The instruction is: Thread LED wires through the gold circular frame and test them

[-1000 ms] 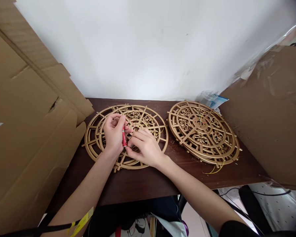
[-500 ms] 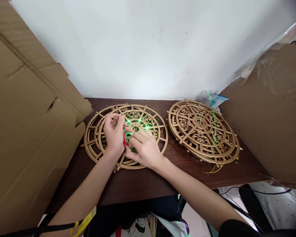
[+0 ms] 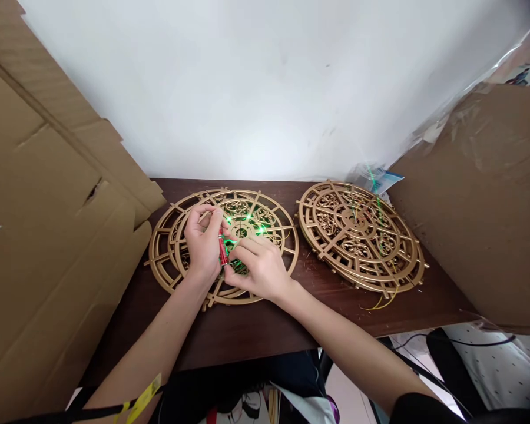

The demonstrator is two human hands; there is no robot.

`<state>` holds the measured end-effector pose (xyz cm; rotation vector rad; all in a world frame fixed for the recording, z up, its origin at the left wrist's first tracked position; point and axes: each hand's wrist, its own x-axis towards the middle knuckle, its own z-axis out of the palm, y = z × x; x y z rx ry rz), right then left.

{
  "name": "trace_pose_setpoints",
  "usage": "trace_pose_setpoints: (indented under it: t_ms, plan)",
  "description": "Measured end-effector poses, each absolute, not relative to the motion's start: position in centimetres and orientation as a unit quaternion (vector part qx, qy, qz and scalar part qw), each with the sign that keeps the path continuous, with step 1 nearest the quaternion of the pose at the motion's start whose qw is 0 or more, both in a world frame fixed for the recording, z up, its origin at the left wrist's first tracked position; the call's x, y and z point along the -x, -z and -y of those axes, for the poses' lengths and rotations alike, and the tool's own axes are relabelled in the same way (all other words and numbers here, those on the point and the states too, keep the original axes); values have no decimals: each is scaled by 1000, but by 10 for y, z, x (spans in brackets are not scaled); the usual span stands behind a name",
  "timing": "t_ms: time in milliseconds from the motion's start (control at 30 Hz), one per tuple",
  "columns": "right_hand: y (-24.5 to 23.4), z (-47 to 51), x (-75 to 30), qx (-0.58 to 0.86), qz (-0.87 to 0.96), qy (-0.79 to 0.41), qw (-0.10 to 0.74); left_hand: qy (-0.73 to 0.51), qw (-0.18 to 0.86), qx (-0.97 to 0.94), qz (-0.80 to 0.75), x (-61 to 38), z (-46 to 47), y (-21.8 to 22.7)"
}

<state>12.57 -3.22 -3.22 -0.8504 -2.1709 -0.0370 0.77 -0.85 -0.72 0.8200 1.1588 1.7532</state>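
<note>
Between my hands a slim red cylinder with a silvery end, battery-like in shape, stands at a slant. My left hand is closed, its thumb and fingers pinching the upper end. At the lower end my right hand is closed too, thumb and bent fingertips against it; whether it also pinches a thin wire, I cannot tell. Below both hands lies a gold openwork disc, stacked on another on the table. Several green lights glow on its scrollwork. My hands hide its left and lower middle.
A second stack of gold openwork discs lies to the right, with yellow wire trailing off its front edge. Cardboard walls in the left, and a cardboard box the right. A clear plastic bag sits against the white wall.
The view has shifted slightly. My hands keep almost the same grip on the red cylinder, and more of its red side shows now. The green lights stay lit.
</note>
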Motion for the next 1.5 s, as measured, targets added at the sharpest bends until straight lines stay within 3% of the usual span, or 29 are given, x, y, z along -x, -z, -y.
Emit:
trace_pose_setpoints:
  t_ms: [200,333,800,1500]
  plan:
    - [27,32,-129,325,821,-106,456,-700,425,-331,-470,-3,6,8]
    - [23,30,-132,287,849,-148,418,-686,416,-370,-469,-3,8,9]
    - [23,29,-132,264,875,-136,382,-643,375,-459,-485,-1,8,12]
    - [23,29,-133,270,881,-129,366,-639,397,-452,-480,-1,8,12]
